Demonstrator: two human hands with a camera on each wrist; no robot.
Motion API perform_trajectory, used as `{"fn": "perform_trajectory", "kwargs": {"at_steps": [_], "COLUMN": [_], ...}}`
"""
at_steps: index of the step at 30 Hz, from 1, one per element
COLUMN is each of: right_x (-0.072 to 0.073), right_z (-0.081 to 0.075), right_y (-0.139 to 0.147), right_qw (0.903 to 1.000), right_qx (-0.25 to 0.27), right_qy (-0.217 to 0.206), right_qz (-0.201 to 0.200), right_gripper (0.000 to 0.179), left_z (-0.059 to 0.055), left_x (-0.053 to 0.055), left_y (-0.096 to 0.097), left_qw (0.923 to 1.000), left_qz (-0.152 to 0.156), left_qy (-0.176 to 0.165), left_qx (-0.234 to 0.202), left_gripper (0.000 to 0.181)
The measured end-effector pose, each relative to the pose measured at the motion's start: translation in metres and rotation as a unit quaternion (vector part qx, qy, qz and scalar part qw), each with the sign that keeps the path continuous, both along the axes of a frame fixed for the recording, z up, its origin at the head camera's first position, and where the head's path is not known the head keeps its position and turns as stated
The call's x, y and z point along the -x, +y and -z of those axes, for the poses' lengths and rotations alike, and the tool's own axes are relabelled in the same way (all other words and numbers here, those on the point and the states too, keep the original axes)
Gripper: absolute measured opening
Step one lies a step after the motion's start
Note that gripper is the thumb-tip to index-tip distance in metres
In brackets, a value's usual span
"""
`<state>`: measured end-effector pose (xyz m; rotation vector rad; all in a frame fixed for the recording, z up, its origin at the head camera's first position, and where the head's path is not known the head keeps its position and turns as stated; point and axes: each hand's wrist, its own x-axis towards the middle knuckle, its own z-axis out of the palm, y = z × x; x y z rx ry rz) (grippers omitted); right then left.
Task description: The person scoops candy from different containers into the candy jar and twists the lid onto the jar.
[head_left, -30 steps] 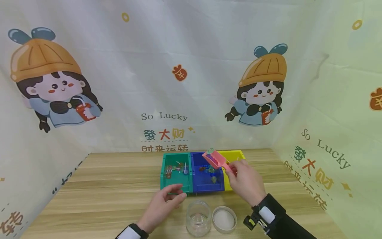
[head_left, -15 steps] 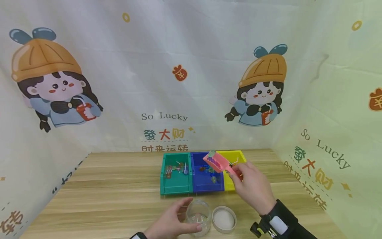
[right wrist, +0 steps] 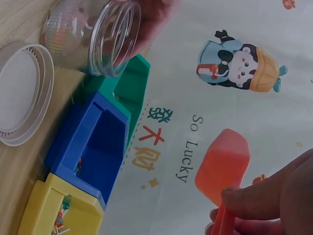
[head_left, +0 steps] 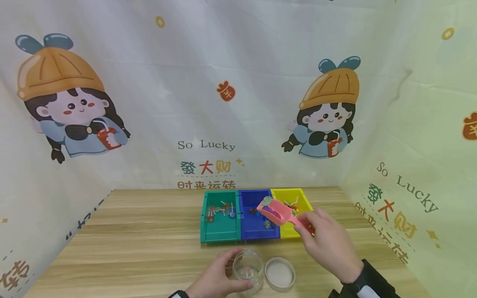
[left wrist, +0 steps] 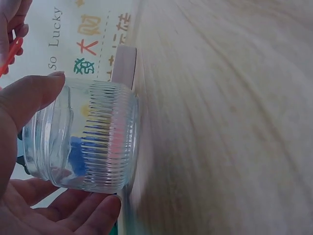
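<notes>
My left hand [head_left: 216, 276] is around the left side of an uncovered clear glass jar [head_left: 249, 271], thumb in front and fingers behind. In the left wrist view the ribbed jar [left wrist: 100, 139] stands on the table within that grip. My right hand [head_left: 331, 246] pinches the handle of a pink scoop [head_left: 279, 212], raised over the blue and yellow bins. Purple and pale green pieces lie in the scoop; their kind is too small to tell. The right wrist view shows only the underside of the scoop [right wrist: 222, 159]. A white round lid [head_left: 279, 274] lies right of the jar.
Behind the jar stand joined green [head_left: 221, 236], blue [head_left: 257, 235] and yellow [head_left: 287, 232] bins. Small lollipops [head_left: 210, 213] lie in the green one, and more stick-ended candies [head_left: 292, 203] in the yellow. A printed cloth [head_left: 261, 124] hangs behind the wooden table [head_left: 130, 240].
My left hand has come down from in front of the green bin and taken hold of the jar. The right hand and loaded scoop have shifted slightly right and nearer.
</notes>
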<state>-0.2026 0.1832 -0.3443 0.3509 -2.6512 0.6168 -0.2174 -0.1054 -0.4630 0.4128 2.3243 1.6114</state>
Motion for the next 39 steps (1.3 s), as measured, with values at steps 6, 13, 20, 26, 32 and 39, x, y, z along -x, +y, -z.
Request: {"fn": "perform_trajectory", "kwargs": {"at_steps": [6,13,20,26,32,39], "right_x": [-0.01,-0.016,-0.021,-0.022,-0.021,-0.02], "right_z": [-0.003,-0.002,0.0,-0.002,0.001,0.01], "right_y": [0.004,0.008,0.009,0.007,0.007,0.002], "right_qw": [0.9998,0.9996,0.9985,0.9965,0.9939,0.9874], "right_qx": [0.001,-0.011,-0.039,-0.066,-0.087,-0.121], "right_qy": [-0.018,0.001,-0.015,-0.023,-0.013,0.045], "right_qz": [-0.009,-0.025,-0.036,-0.046,-0.066,-0.092], "right_gripper": [0.015,0.012,0.014,0.012,0.01,0.016], "left_z": [-0.002,-0.004,-0.006,-0.007,-0.008,-0.008], "left_x": [-0.002,-0.001,0.0,0.0,0.0,-0.001], "left_y": [0.0,-0.002,-0.002,-0.002,-0.001,-0.002], "left_qw": [1.0,0.9997,0.9992,0.9989,0.9987,0.999], "left_qz": [0.002,-0.005,-0.008,-0.01,-0.012,-0.013], "left_qy": [0.003,-0.014,-0.033,-0.041,-0.046,-0.041], "left_qx": [0.001,0.02,0.02,0.017,0.016,0.014], "left_gripper": [0.081,0.081,0.078,0.077,0.075,0.075]}}
